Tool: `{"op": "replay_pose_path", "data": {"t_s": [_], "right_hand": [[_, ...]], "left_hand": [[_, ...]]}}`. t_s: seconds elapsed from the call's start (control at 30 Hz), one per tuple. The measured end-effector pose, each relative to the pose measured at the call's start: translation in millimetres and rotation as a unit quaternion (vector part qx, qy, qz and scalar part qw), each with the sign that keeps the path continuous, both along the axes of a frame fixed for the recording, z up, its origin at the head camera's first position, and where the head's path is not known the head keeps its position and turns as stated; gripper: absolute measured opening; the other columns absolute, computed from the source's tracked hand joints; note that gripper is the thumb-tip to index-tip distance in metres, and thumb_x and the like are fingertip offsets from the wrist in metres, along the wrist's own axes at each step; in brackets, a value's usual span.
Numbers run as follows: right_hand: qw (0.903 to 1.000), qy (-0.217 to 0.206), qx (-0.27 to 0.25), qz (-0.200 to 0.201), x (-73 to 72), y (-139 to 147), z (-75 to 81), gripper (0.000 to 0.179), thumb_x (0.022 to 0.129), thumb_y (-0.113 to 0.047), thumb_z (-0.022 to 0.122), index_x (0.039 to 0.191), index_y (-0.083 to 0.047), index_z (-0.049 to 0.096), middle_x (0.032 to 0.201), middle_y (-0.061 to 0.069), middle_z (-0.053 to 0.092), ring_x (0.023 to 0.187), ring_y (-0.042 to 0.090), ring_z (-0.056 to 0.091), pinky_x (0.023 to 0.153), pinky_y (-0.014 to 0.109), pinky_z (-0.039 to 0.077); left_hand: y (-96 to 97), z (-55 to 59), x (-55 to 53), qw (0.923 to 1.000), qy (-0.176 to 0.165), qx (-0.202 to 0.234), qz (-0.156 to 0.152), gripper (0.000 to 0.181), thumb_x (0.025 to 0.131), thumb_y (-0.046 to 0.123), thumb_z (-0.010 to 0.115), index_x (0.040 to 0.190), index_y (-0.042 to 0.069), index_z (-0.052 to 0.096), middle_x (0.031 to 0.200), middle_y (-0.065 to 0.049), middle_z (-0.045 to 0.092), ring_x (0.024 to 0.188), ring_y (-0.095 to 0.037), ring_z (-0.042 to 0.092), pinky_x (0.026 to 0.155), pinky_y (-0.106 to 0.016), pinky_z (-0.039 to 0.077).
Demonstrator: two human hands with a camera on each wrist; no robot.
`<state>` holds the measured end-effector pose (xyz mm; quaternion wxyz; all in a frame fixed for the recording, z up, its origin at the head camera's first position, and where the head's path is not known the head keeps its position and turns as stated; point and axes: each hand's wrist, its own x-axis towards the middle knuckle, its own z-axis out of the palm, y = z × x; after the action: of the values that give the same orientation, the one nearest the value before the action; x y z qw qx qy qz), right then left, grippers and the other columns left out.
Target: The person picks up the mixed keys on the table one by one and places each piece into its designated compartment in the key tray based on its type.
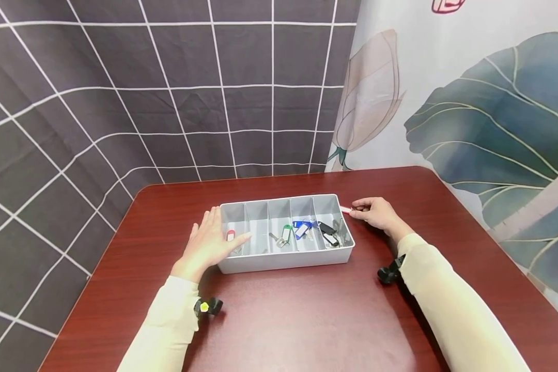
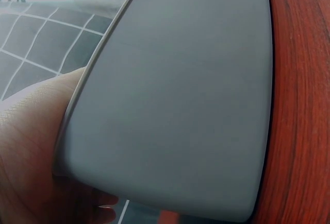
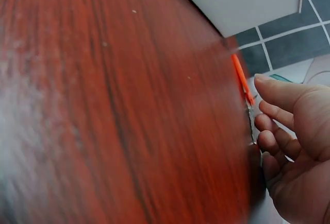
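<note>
My left hand (image 1: 206, 240) rests at the left end of a grey divided tray (image 1: 283, 261), fingers straight along its side and thumb reaching over the front rim. In the left wrist view, the tray's wall (image 2: 170, 95) covers part of that hand. My right hand (image 1: 377, 213) is low over the table beside the tray's right end, fingers loosely bent. At its fingertips lies a red key tag (image 1: 346, 210) with a white label. From the right wrist, the tag (image 3: 241, 77) has a metal key (image 3: 251, 123) on it, and a gap shows between thumb and forefinger.
Inside the tray are a red tag (image 1: 230, 235), a green tag (image 1: 286, 233), blue tags (image 1: 301, 230) and black tags (image 1: 329, 238) with keys, in separate compartments. The red-brown table (image 1: 279, 310) meets a gridded curtain (image 1: 246, 113) behind.
</note>
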<state>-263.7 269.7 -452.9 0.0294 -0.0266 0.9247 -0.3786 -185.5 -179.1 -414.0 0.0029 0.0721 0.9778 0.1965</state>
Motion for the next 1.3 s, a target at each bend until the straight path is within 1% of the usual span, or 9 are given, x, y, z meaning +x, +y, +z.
{"op": "replay_pose_path", "data": {"t_s": [0.13, 0.23, 0.47, 0.73, 0.83, 0.93, 1.03, 1.3], "right_hand": [[0.9999, 0.007, 0.009, 0.005, -4.2, -2.9, -3.3, 0.046, 0.084, -0.03, 0.075, 0.121, -0.003, 0.066, 0.108, 0.014, 0.067, 0.091, 0.025, 0.057, 0.08, 0.036, 0.046], [0.9999, 0.002, 0.015, 0.008, -6.7, -3.3, -5.4, 0.048, 0.084, -0.032, 0.075, 0.122, -0.004, 0.065, 0.108, 0.014, 0.067, 0.091, 0.025, 0.056, 0.08, 0.036, 0.046], [0.9997, 0.002, 0.024, 0.012, -7.9, -6.9, -3.2, 0.044, 0.084, -0.032, 0.075, 0.118, -0.005, 0.068, 0.098, 0.01, 0.066, 0.085, 0.024, 0.053, 0.073, 0.033, 0.043], [0.998, 0.029, 0.054, 0.017, -9.2, -9.5, -2.0, 0.038, 0.083, -0.03, 0.076, 0.112, -0.006, 0.071, 0.09, 0.006, 0.067, 0.08, 0.023, 0.054, 0.07, 0.033, 0.043], [0.9963, 0.043, 0.073, 0.016, -9.2, -10.4, -2.1, 0.035, 0.082, -0.029, 0.076, 0.109, -0.006, 0.072, 0.087, 0.006, 0.067, 0.078, 0.022, 0.055, 0.07, 0.034, 0.043], [0.9951, 0.047, 0.086, 0.011, -8.8, -11.1, -1.8, 0.031, 0.082, -0.028, 0.076, 0.106, -0.008, 0.073, 0.085, 0.004, 0.067, 0.077, 0.022, 0.055, 0.07, 0.034, 0.042], [0.9955, 0.044, 0.083, 0.004, -8.0, -10.6, -2.0, 0.028, 0.082, -0.027, 0.076, 0.103, -0.008, 0.073, 0.083, 0.004, 0.066, 0.077, 0.022, 0.055, 0.07, 0.034, 0.042], [0.998, 0.035, 0.052, -0.01, -0.6, -4.8, -3.1, 0.025, 0.082, -0.024, 0.075, 0.1, -0.006, 0.072, 0.085, 0.006, 0.065, 0.079, 0.022, 0.055, 0.072, 0.033, 0.042]], "left_hand": [[-0.7, 0.9, 0.1, 1.0, -0.003, -0.001, -0.001, 0.124, 0.073, 0.087, 0.043, 0.153, 0.0, 0.008, 0.158, -0.022, 0.014, 0.145, -0.039, 0.011, 0.111, -0.063, 0.01], [-0.9, 0.5, 0.0, 1.0, -0.004, 0.0, 0.0, 0.123, 0.073, 0.086, 0.044, 0.153, 0.0, 0.009, 0.158, -0.022, 0.014, 0.145, -0.039, 0.011, 0.112, -0.062, 0.01], [-1.9, 1.1, -0.7, 1.0, -0.003, -0.003, 0.0, 0.124, 0.073, 0.087, 0.043, 0.153, -0.001, 0.009, 0.158, -0.021, 0.014, 0.145, -0.039, 0.011, 0.112, -0.062, 0.011], [-2.4, 0.8, -1.9, 1.0, -0.001, -0.003, 0.002, 0.127, 0.07, 0.091, 0.039, 0.153, -0.001, 0.011, 0.158, -0.021, 0.015, 0.145, -0.038, 0.011, 0.112, -0.062, 0.012], [-2.3, 0.5, -2.2, 1.0, -0.002, -0.003, 0.001, 0.127, 0.07, 0.09, 0.039, 0.153, -0.001, 0.01, 0.158, -0.021, 0.014, 0.145, -0.038, 0.011, 0.112, -0.062, 0.011], [-2.0, 0.2, -2.0, 1.0, -0.004, -0.002, -0.001, 0.127, 0.07, 0.09, 0.04, 0.153, 0.0, 0.008, 0.158, -0.022, 0.014, 0.145, -0.039, 0.011, 0.112, -0.062, 0.01], [-1.3, 0.1, -1.4, 1.0, -0.005, 0.0, 0.0, 0.127, 0.07, 0.09, 0.04, 0.153, 0.0, 0.008, 0.158, -0.022, 0.014, 0.145, -0.039, 0.011, 0.112, -0.062, 0.01], [0.5, 1.5, 0.8, 1.0, -0.005, -0.003, 0.001, 0.127, 0.069, 0.091, 0.038, 0.153, -0.001, 0.009, 0.158, -0.021, 0.014, 0.145, -0.038, 0.011, 0.112, -0.062, 0.011]]}}
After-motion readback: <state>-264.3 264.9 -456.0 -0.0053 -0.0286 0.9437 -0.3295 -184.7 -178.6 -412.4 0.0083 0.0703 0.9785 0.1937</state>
